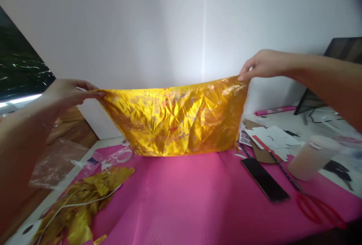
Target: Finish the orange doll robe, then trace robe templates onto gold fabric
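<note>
A shiny yellow-gold patterned cloth (175, 120) hangs stretched between my two hands, creased in the middle. My left hand (69, 90) pinches its upper left corner. At the upper right corner, my right hand (258, 65) grips it between thumb and fingers. The cloth's lower edge hangs just over the far part of the pink mat (175, 199). A crumpled pile of yellow cloth scraps (85, 196) lies below my left hand, with a white cord (85, 202) across it.
On the right are a black phone (265, 180), red-handled scissors (319, 207), a pale cylindrical container (312, 158) and white papers (274, 139). Behind them lies a pink roll (275, 110). Clear plastic wrap (60, 162) sits at left. A white wall (169, 30) stands behind.
</note>
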Demonstrator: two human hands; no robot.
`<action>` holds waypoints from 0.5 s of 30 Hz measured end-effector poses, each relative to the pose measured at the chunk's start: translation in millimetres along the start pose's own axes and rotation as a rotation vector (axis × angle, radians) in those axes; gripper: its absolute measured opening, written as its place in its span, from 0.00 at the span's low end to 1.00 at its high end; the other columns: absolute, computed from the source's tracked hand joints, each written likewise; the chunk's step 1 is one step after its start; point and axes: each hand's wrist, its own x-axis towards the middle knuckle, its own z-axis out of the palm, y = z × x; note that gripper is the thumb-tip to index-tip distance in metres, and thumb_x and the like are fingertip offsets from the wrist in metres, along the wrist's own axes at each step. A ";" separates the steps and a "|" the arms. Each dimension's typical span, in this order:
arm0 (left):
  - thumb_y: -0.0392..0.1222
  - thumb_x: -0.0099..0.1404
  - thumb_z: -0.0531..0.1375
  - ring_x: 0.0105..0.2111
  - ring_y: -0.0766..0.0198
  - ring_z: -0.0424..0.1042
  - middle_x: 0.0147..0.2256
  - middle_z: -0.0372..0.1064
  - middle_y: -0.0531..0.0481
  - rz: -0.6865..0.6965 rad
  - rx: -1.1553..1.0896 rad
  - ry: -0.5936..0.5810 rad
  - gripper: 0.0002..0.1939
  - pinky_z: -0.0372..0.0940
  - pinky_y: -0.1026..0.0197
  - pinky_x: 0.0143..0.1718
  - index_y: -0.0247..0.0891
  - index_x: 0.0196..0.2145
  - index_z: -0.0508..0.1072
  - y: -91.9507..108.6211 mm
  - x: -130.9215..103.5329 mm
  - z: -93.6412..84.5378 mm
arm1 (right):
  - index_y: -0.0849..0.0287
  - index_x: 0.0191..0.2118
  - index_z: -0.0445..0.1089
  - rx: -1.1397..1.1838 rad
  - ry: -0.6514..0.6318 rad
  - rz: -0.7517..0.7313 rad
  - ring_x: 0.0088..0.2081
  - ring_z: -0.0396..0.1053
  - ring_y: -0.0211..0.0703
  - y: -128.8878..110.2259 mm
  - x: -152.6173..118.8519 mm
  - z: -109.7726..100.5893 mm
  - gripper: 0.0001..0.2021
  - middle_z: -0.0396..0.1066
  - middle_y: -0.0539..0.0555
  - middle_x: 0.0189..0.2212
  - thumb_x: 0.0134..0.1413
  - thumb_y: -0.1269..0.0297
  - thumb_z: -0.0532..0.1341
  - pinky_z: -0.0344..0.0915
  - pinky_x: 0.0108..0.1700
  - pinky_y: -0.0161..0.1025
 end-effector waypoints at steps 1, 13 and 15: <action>0.53 0.41 0.74 0.35 0.62 0.63 0.24 0.65 0.55 -0.002 0.059 0.031 0.24 0.63 0.48 0.52 0.34 0.31 0.78 8.6 3.5 -2.9 | 0.88 0.48 0.71 -0.039 0.041 0.041 0.51 0.67 0.43 -2.5 3.6 -7.7 0.38 0.75 0.57 0.39 0.55 0.52 0.43 0.56 0.41 0.41; 0.49 0.54 0.67 0.49 0.44 0.70 0.30 0.64 0.53 0.002 0.011 -0.030 0.25 0.52 0.27 0.58 0.24 0.41 0.73 51.5 13.8 -22.9 | 0.92 0.50 0.67 0.053 0.302 0.116 0.51 0.68 0.46 -8.4 18.8 -44.7 0.40 0.73 0.58 0.42 0.51 0.53 0.42 0.56 0.36 0.36; 0.45 0.53 0.68 0.51 0.43 0.69 0.30 0.64 0.53 -0.007 -0.030 -0.025 0.24 0.50 0.27 0.59 0.25 0.42 0.73 48.1 20.0 -23.9 | 0.94 0.50 0.66 0.070 0.328 0.111 0.51 0.67 0.47 -8.1 20.6 -48.0 0.40 0.73 0.58 0.42 0.52 0.54 0.41 0.56 0.36 0.35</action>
